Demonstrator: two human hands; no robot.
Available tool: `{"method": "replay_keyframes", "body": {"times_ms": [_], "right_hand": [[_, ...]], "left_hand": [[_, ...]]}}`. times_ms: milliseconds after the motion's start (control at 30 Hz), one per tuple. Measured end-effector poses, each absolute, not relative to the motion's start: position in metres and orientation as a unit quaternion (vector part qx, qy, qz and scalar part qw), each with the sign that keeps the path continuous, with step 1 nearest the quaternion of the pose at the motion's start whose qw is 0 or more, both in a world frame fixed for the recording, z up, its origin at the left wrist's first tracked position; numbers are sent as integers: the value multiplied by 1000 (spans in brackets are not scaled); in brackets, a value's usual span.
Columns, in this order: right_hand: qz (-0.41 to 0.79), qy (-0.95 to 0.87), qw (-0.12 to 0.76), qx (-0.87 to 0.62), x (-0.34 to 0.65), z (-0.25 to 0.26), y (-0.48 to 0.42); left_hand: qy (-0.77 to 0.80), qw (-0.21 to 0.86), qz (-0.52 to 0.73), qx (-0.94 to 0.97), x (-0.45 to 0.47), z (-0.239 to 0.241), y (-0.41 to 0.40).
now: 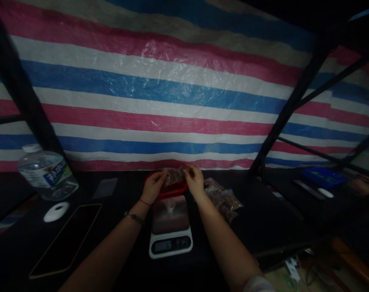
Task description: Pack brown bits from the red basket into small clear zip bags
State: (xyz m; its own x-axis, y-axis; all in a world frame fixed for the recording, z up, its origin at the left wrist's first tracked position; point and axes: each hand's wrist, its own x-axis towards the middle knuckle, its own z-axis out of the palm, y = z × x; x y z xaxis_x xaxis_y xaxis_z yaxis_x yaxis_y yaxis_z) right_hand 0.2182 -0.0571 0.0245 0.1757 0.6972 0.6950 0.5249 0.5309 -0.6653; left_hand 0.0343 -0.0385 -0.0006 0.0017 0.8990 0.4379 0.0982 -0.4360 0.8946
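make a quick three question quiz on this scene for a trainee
1. True or false: the left hand and right hand both grip one small clear bag.
2. Which lies just to the right of the right hand?
A) white-capped bottle
B) pile of filled bags
C) empty flat bag
3. Fill in: on the near side of the red tray sits a ____ with a display.

Key: 1 true; 2 B; 3 scale.

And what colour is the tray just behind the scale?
The tray is red, seen best in the head view.
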Motion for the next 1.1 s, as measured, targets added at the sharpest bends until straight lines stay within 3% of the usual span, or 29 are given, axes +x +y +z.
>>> {"method": "replay_keyframes", "body": {"times_ms": [167,533,1100], "right_hand": [[57,-746,533,-394,205,7,-72],[66,-775,513,-364,192,-2,-83],[84,-750,511,-412,188,10,-99]], "left_hand": [[374,448,575,573,36,-15,-48],[403,161,549,714,35,-10,-72],[389,118,534,741,39,-6,-84]]}}
